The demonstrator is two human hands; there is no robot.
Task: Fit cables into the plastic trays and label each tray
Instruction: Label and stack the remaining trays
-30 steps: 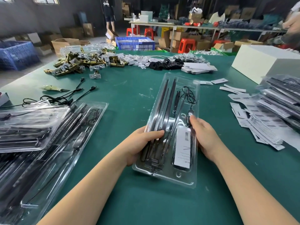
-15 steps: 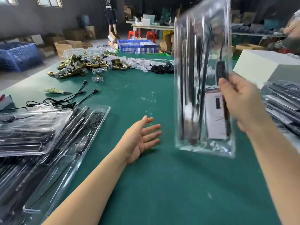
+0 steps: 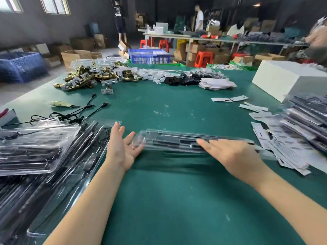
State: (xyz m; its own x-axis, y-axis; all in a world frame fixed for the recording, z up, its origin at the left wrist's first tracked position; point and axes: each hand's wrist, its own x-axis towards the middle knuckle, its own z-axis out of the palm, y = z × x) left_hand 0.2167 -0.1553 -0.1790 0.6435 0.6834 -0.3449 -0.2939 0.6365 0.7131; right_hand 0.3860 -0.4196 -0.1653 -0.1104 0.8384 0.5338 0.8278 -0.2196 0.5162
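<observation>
We have a clear plastic tray [image 3: 178,141] lying crosswise between our two hands, blurred, with dark cables and parts inside it. Our right hand [image 3: 235,156] lies on top of its right half with the fingers [image 3: 205,143] stretched out flat along the lid; we cannot tell whether the thumb hooks under the edge. Our left hand [image 3: 122,148] stands at the tray's left end, palm turned toward it, fingers spread wide and straight, fingertips at or just touching the end. Whether the tray rests on the green table [image 3: 177,200] or hangs a little above it we cannot tell; a dark shadow lies just on our side of it.

Left of our left hand sits a heap of filled trays [image 3: 35,151], touching our wrist side. Beyond that heap lie loose black cables [image 3: 70,115]. Right of our right hand are scattered white labels [image 3: 283,144] and a stack of trays [image 3: 309,117] over them.
</observation>
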